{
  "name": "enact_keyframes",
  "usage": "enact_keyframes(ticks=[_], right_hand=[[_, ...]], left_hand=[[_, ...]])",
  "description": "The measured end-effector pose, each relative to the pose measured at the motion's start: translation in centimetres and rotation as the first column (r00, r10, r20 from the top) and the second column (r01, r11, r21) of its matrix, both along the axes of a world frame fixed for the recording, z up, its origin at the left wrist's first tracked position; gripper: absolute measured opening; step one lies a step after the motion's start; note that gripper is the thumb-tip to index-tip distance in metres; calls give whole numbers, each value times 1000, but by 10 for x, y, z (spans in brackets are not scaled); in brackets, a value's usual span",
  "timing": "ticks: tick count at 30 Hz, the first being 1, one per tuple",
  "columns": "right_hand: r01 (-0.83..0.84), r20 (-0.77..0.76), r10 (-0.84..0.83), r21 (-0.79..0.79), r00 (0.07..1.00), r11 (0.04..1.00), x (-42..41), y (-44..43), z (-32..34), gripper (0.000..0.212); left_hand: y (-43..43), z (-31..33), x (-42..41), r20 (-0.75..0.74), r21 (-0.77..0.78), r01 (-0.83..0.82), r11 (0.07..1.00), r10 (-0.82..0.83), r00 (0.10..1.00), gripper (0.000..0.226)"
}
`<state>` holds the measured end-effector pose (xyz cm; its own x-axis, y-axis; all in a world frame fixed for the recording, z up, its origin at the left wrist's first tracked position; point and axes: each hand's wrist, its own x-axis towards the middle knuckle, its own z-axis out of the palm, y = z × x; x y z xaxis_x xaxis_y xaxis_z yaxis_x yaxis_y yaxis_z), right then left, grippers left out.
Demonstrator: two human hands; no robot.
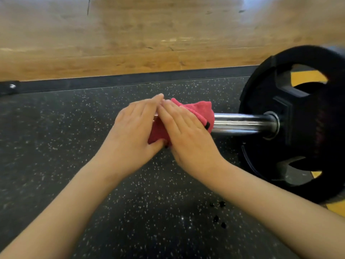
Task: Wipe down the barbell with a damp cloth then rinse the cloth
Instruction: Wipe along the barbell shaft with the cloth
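Head view, largest first: what is on the list?

— Item 1, wooden floor (130,34), beyond the fingertips. Item 2, speckled rubber mat (74,146), beneath both forearms. Item 3, black weight plate (298,118), upright, off the right hand's outer side. Item 4, barbell (240,123): chrome sleeve, running from the plate's hub towards the hands. The stretch under the palms is covered.

— Hands and cloth?

— Item 5, left hand (134,128): fingers over the top of the cloth, thumb against its near underside, so it clasps cloth and bar together. Item 6, right hand (188,139): straight fingers pressed flat on the cloth, tips overlapping the left's; thumb hidden. Item 7, pink cloth (197,111): wrapped round the bar under both palms, with a loose fold and a small black tag (207,125) showing on the plate side. Item 8, dark drops (220,204) on the mat, beside the right forearm.

— Handling notes?

— Judged, not seen. Barbell: rigid and heavy, steadied by its plate, unlikely to shift under wiping. The chrome is smooth, probably slick once wet. Cloth: soft, light, limp, prone to bunching. Best hold: cloth wrapped round the bar, fingers over, thumb under, then slid or twisted along. For rinsing, gather it in one fist, since it may drip.
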<state>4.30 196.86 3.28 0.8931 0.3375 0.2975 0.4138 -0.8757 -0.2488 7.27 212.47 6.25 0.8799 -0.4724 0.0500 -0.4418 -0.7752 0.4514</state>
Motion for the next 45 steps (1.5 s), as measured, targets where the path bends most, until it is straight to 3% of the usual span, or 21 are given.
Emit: enact_keyframes(ticks=[5, 8, 10, 13, 17, 20, 22, 26, 31, 40, 42, 45], right_hand=[[205, -140, -218, -98, 966, 974, -25, -45, 18, 80], [318, -171, -323, -56, 931, 946, -31, -54, 21, 69], [320, -152, -320, -22, 935, 947, -30, -57, 19, 59], [284, -128, -271, 98, 954, 954, -26, -57, 17, 43], [240, -110, -215, 324, 970, 915, -26, -54, 26, 25], [276, -236, -170, 553, 957, 786, -31, -52, 50, 22], [324, -323, -134, 656, 937, 682, -36, -49, 75, 26], [431, -465, -101, 688, 880, 584, -50, -40, 137, 28], [458, -518, -56, 695, 854, 554, -73, -41, 234, 31], [571, -632, -26, 680, 774, 460, -123, -67, 418, 16], [609, -656, -29, 682, 754, 405, -136, -72, 451, 19], [622, -661, -59, 668, 748, 409, -158, -78, 498, 24]], left_hand=[[-35, -8, 3, 20, 25, 73, 997, -73, 997, 82], [-43, -11, 0, 8, -18, 36, 999, -36, 999, 80], [-43, -10, -2, -45, -153, 17, 988, -24, 999, 77], [-47, -4, -11, -98, -381, -38, 924, 1, 995, 70], [-52, 9, -23, -186, -553, -173, 815, 82, 979, 59], [-47, 27, -23, -451, -609, -368, 703, 74, 889, 45], [-41, 45, -24, -555, -586, -422, 692, 37, 831, 28], [-34, 100, -43, -617, -554, -482, 679, 54, 785, 20], [-32, 200, -72, -645, -522, -506, 687, 71, 761, 32], [-47, 384, -99, -672, -506, -501, 702, 43, 739, 29], [-50, 418, -106, -706, -496, -504, 708, 10, 708, 19], [-53, 465, -120, -802, -472, -531, 704, -93, 590, 13]])
